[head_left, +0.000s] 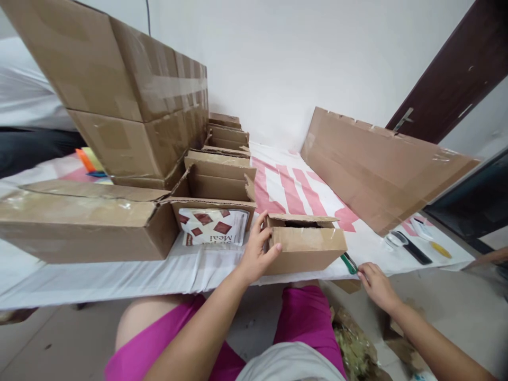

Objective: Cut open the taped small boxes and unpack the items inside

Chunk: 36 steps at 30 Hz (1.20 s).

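A small cardboard box lies near the table's front edge, a narrow gap showing along its top. Gripping its left end is my left hand, thumb on the near side and fingers around the far corner. Just right of the box, a green utility knife points toward it. My right hand has its fingertips pinched at the knife's near end, over the table edge. To the left, a white pouch with a red-brown square pattern leans against an open cardboard box.
A long closed box and tall stacked cartons occupy the left. A large cardboard panel stands at the right. Near it lie a black-handled tape dispenser and a yellow oval object. Scraps lie on the floor.
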Available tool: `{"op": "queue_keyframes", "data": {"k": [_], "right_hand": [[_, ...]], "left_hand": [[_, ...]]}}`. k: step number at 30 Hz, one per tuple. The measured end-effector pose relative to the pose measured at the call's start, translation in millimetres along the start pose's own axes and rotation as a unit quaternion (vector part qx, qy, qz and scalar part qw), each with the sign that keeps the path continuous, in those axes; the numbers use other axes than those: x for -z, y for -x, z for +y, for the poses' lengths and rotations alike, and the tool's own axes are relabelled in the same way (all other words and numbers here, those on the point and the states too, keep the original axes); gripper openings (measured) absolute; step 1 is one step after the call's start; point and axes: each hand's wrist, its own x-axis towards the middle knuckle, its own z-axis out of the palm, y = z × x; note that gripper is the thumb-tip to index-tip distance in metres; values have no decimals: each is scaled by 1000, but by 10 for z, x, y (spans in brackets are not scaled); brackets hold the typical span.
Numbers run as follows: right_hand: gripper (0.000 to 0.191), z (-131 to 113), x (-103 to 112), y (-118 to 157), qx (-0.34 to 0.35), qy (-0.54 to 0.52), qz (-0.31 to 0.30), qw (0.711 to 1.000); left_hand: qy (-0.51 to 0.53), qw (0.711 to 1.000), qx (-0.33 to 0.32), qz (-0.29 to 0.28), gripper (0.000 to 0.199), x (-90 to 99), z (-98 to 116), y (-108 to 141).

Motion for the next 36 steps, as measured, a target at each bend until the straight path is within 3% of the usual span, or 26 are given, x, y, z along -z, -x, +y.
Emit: {"op": "queue_keyframes", "data": {"k": [5, 9, 11, 14, 18, 20, 23, 27, 28, 32, 34, 36], "right_hand": [[24, 41, 5, -21, -17, -31, -6, 999], [23, -36, 5, -111, -1, -25, 59, 998], [22, -116, 45, -199, 13, -42, 101, 994], [20, -342, 229, -376, 30, -96, 163, 981], [19, -865, 679, -653, 45, -193, 208, 958], [21, -1170, 899, -810, 84, -248, 144, 954], [28, -1569, 1089, -1086, 167, -272, -16, 947], [43, -1880, 1074, -1458, 147, -197, -203, 948], [47, -1923, 1052, -1532, 138, -180, -254, 940], [64, -2031, 999, -1692, 142, -138, -399, 895], [67, -2070, 982, -1700, 143, -119, -416, 890], [63, -2101, 950, -1687, 141, -100, -409, 896]], "left_hand": [[-3, 1000, -15, 8, 38, -26, 17, 31], [-7, 996, -66, 62, 20, -43, 105, 94], [-8, 992, -118, 45, 18, -44, 150, 124], [0, 988, -152, 17, 25, -66, 166, 162], [25, 989, -135, 51, 16, -123, 106, 189], [31, 990, -128, 55, 15, -138, 81, 185], [30, 989, -132, 53, 16, -135, 71, 170], [18, 990, -136, 41, 16, -126, 18, 185], [16, 991, -130, 36, 25, -127, -17, 194], [24, 998, -49, -6, 108, -122, -209, 205], [45, 998, 2, -41, 128, -111, -287, 187], [64, 995, 25, -69, 133, -95, -330, 165]]}}
